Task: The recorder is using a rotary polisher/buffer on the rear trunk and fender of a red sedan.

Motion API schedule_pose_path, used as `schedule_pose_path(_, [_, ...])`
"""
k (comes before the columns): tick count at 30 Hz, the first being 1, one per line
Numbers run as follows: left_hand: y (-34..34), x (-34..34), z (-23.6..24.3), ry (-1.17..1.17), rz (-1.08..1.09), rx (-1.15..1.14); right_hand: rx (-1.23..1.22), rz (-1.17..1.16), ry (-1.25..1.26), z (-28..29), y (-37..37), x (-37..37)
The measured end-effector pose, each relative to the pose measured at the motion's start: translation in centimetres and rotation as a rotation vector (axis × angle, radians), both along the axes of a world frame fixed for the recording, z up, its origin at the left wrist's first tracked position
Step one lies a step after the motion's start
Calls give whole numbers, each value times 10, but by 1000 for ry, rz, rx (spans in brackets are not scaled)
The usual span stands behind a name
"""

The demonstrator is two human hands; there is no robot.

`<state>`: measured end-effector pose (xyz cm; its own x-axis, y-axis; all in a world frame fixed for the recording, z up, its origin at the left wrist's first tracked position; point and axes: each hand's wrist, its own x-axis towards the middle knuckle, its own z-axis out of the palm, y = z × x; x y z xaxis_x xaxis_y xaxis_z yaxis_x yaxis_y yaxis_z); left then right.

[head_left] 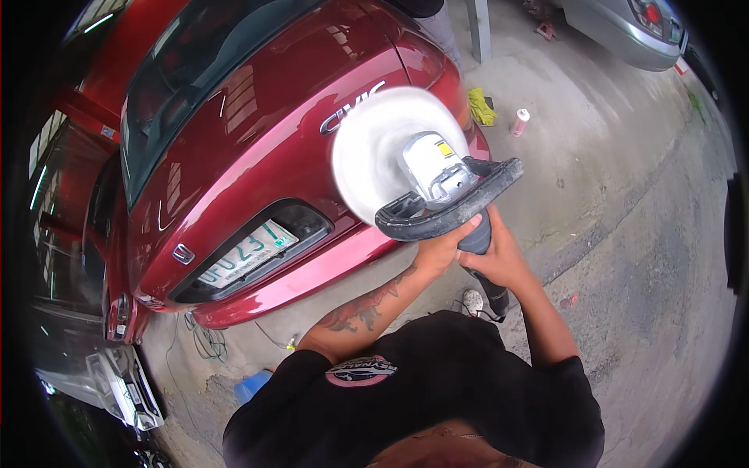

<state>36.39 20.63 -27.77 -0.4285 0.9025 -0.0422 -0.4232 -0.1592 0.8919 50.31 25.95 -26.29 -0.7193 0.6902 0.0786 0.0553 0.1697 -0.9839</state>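
Both my hands grip a car polisher (437, 168) with a silver head and a black D-shaped handle. Its round white pad (365, 160) is smeared by spinning. The pad lies over the right rear corner of a dark red car (289, 101), beside the raised chrome lettering; I cannot tell whether it touches the paint. My left hand (446, 248) is wrapped round the polisher's dark body, just behind the handle. Close against it, my right hand (503, 253) holds the same body from the right side. The licence plate (250, 253) sits in its recess left of the tool.
A pink and white bottle (520, 122) stands on the floor near a yellow-green cloth (481, 107). Cable coils (207, 341) and a blue bucket (252, 386) are at lower left. A silver car (624, 31), a grey post (479, 31) and another person's leg (443, 33) show at the far side.
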Motion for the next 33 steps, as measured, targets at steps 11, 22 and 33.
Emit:
schedule_pose_path(11, [22,15,6,-37,-96,-84,-7,-59,-104,22,22,16])
schedule_pose_path(22, [-105,-28,-9,-94,447,73,302,412,-191,42,-20,-66])
schedule_pose_path(33, [-100,-47,93,-35,527,47,326,655,138,91,-12,-73])
